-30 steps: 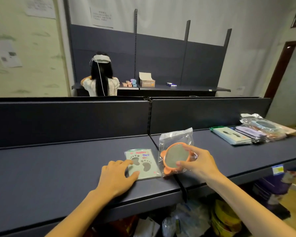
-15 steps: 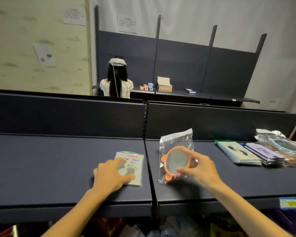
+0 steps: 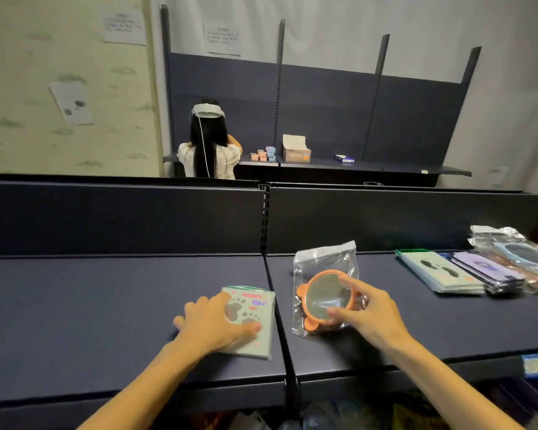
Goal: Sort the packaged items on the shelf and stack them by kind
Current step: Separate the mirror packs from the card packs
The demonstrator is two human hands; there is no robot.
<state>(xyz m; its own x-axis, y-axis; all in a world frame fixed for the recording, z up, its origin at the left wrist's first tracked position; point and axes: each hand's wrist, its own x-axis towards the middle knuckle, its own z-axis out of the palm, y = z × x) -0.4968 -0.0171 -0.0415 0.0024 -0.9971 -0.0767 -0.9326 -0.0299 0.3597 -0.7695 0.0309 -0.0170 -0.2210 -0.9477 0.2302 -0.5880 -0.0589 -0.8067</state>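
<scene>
A pale green paw-print packet (image 3: 255,321) lies flat on the dark shelf (image 3: 106,321), just left of the shelf's centre joint. My left hand (image 3: 213,324) rests on it, fingers spread over its left side. An orange bear-eared mirror in a clear bag (image 3: 325,290) stands tilted up just right of the joint. My right hand (image 3: 365,311) grips its lower right rim between thumb and fingers. At the far right lie a stack of green packets (image 3: 438,271), a stack of purple packets (image 3: 485,270) and bagged round mirrors (image 3: 522,256).
The shelf's back panel (image 3: 385,221) rises behind the items. A person (image 3: 208,144) stands with their back to me at a far shelf holding small boxes (image 3: 295,150). Bags and clutter (image 3: 354,414) sit below the front edge.
The view has swung left, so the items sit more centred. My left hand has slid further over the green packet. My right hand keeps hold of the bagged orange mirror.
</scene>
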